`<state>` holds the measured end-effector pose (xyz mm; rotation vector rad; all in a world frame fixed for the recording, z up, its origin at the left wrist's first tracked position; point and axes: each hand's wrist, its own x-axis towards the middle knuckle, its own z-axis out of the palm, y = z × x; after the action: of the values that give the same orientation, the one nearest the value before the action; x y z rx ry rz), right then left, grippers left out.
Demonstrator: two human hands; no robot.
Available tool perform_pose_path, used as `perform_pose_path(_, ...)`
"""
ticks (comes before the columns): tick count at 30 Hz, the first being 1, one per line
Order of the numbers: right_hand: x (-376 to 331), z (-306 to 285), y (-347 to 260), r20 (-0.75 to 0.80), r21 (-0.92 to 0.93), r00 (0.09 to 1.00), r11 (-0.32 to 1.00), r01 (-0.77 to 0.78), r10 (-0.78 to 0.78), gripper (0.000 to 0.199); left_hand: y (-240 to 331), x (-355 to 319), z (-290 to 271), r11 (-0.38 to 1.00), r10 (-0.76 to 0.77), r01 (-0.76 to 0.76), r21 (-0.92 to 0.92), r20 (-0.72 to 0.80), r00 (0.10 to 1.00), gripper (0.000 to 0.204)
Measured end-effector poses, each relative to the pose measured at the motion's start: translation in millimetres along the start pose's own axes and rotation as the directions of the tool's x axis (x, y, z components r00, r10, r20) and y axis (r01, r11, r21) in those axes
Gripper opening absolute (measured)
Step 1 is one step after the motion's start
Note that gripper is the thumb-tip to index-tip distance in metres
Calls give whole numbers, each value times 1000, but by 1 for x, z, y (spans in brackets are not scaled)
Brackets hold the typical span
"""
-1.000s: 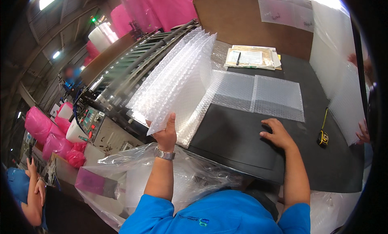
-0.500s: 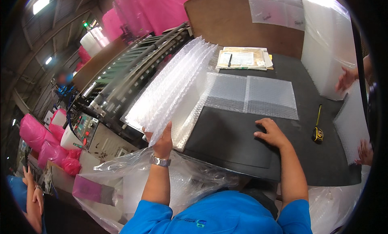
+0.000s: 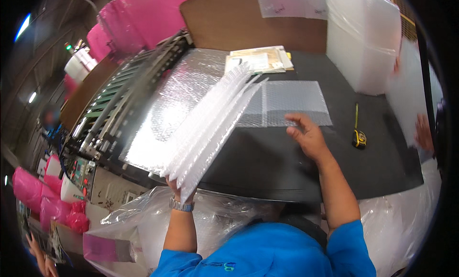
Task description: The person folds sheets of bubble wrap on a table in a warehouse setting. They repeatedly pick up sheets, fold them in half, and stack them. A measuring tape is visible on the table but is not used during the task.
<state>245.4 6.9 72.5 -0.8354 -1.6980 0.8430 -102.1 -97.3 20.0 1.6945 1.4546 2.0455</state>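
My left hand point(image 3: 180, 185) is closed around the near end of a slanting stack of clear bubble wrap sheets point(image 3: 210, 138). The stack is tilted up over the dark tabletop, and its layers fan out at the far end; most of my left fingers are hidden behind it. My right hand point(image 3: 307, 137) is empty, thumb and fingers apart, above the black table point(image 3: 267, 167). Just beyond it lies a flat bubble wrap piece point(image 3: 296, 102) with a seam across it. More bubble wrap point(image 3: 186, 88) lies flat at the left, by the rollers.
A yellow and black tape measure point(image 3: 359, 139) sits at the right, its blade partly out. Papers point(image 3: 263, 61) lie at the back, before a brown board point(image 3: 253, 26). A tall wrapped white stack point(image 3: 361, 43) stands back right. Another person's hand point(image 3: 423, 133) is at the right edge.
My left hand has swung the bubble wrap stack rightward, off the bubble wrap at the left and over the table. My head view has shifted. The other person's white sheet at the right has moved up.
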Motion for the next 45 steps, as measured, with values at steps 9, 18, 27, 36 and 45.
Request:
perform_pose_path(9, 5, -39, -88, 185, -71, 981, 997, -42, 55, 19, -64, -60, 7, 983, -171, 146, 107, 293, 941, 43)
perform_pose_path(18, 5, -22, -62, 129, 301, 969, 922, -243, 213, 27, -137, -92, -21, 945, -225, 121, 305, 333, 916, 38)
perform_pose_path(27, 4, -9, -60, 206, 600, 967, 762, -245, 149, 34, -142, -75, -30, 821, 345, -494, 288, 438, 830, 27)
perform_pose_path(36, 1, -6, -64, 235, 663, 962, 701, -264, 140, 17, -41, -40, -7, 738, 226, -460, 493, 462, 858, 24)
perform_pose_path(45, 2, -1, -66, 216, 700, 970, 675, -234, 112, 12, -10, -29, 9, 703, 184, -453, 549, 475, 860, 23)
